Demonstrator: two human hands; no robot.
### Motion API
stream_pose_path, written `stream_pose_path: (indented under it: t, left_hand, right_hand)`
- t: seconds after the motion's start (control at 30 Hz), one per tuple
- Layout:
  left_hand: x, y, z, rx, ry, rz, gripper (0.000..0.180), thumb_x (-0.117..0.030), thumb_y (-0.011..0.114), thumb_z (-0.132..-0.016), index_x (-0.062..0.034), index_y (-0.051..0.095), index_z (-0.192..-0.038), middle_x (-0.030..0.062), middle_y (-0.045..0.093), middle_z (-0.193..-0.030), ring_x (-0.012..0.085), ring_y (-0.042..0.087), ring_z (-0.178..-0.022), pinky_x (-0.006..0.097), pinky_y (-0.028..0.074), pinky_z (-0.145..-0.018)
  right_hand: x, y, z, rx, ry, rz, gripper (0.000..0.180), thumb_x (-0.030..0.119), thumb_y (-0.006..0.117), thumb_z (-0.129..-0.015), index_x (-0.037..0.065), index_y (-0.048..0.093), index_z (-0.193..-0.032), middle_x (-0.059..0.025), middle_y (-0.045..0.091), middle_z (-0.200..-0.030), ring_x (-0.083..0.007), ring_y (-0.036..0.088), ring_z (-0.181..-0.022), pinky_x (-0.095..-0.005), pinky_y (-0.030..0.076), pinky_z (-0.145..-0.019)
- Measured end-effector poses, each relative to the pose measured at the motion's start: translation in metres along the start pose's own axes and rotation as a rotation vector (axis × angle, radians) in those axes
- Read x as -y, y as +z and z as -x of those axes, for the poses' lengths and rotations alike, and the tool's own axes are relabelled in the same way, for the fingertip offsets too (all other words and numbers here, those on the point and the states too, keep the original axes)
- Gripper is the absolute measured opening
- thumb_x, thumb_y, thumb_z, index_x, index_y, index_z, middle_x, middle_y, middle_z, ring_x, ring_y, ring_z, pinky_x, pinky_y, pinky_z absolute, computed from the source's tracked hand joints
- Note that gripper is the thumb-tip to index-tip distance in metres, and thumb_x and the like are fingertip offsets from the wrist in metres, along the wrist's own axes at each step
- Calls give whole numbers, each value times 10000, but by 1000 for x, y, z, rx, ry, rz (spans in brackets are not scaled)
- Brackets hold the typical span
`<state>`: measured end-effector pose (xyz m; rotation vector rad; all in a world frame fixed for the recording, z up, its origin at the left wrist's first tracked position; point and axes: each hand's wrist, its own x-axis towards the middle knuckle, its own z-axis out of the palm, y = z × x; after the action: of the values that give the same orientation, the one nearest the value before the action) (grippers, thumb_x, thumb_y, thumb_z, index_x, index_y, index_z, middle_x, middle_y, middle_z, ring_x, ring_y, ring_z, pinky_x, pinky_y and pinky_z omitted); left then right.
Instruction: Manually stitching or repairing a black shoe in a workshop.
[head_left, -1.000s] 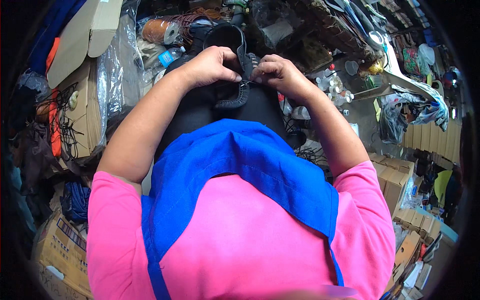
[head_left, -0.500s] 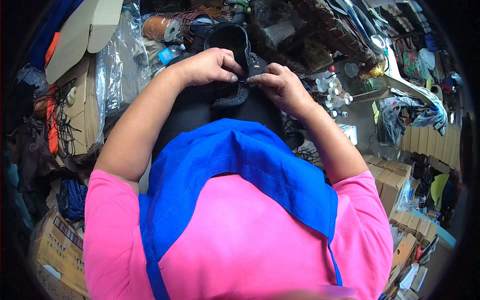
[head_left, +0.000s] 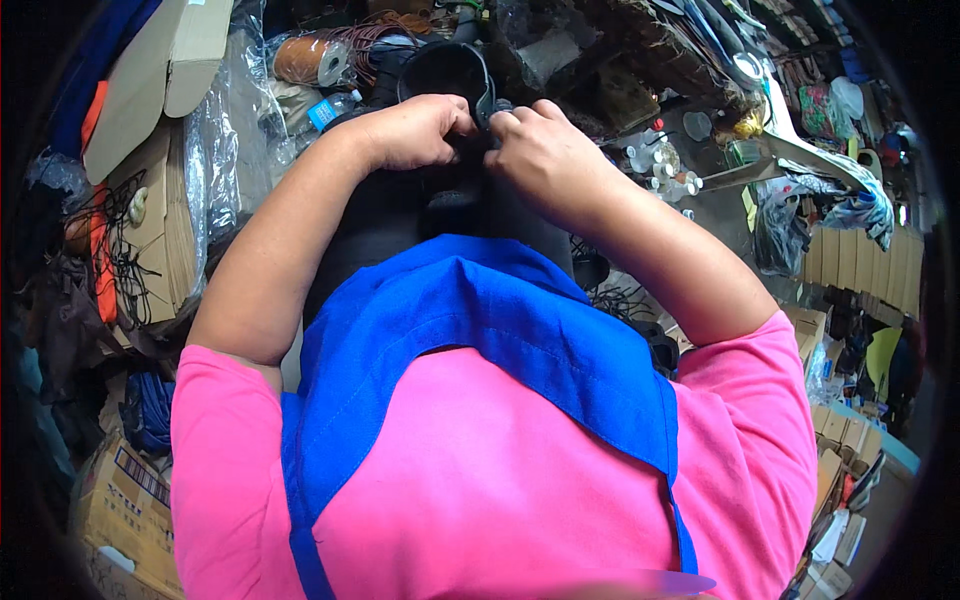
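Note:
A black leather-like piece point(head_left: 447, 72) with a wide rounded opening and a raised rim stands above my lap. My left hand point(head_left: 425, 132) is closed at its near left side, fingertips curled in and partly hidden. Against the near right edge, just under the rim, my right hand point(head_left: 540, 152) is closed on the piece, its back turned up. The hands are a short gap apart. Whatever small thing may be between the fingertips does not show. Over my lap lies a blue apron point(head_left: 460, 275).
Left of my arm are a capped bottle point(head_left: 335, 108), a spool of orange cord point(head_left: 310, 62), clear plastic sheeting point(head_left: 240, 120) and cardboard point(head_left: 150, 100). To the right, several small clear bottles point(head_left: 660, 165) stand near a white curved frame point(head_left: 790, 130).
My right hand has come left and turned its back up, covering the edge where a strand showed between both hands. The left fingers have curled further in.

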<state>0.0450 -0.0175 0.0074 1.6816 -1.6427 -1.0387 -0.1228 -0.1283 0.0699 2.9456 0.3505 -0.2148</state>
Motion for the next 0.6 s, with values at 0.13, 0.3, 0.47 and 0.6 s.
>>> stream_pose_path:
  t: [0.13, 0.3, 0.47, 0.6]
  left_hand:
    - [10, 6, -12, -96, -12, -96, 180, -30, 680, -667, 8, 637, -838, 94, 581, -881, 236, 583, -854, 318, 471, -770]
    - [9, 18, 0, -250, 73, -180, 293, -70, 719, -672, -28, 645, -953, 97, 604, -943, 262, 602, -928, 327, 478, -808]
    - [-30, 39, 65, -553, -90, -175, 478, -158, 715, -745, -47, 539, -1174, 162, 627, -990, 321, 609, -978, 384, 482, -842]
    - [-31, 21, 130, -323, -250, -102, 257, -153, 667, -791, 9, 624, -985, 164, 643, -889, 313, 626, -845, 379, 491, -770]
  right_hand:
    - [-2, 13, -5, -6, -6, -83, 152, 183, 550, -790, 124, 683, -832, -103, 603, -873, -248, 600, -865, -365, 429, -773]
    - [-13, 45, -3, -176, 138, -424, 132, 139, 575, -771, 105, 649, -875, -133, 606, -819, -322, 616, -822, -421, 477, -742]
    - [-25, 52, 26, -140, 469, -1128, 242, 242, 666, -873, 2, 655, -847, -21, 589, -817, -120, 560, -725, -284, 467, -671]
    - [-48, 40, 80, -362, 457, -2232, 198, 267, 634, -889, 79, 594, -939, 16, 510, -694, -103, 491, -622, -330, 453, -823]
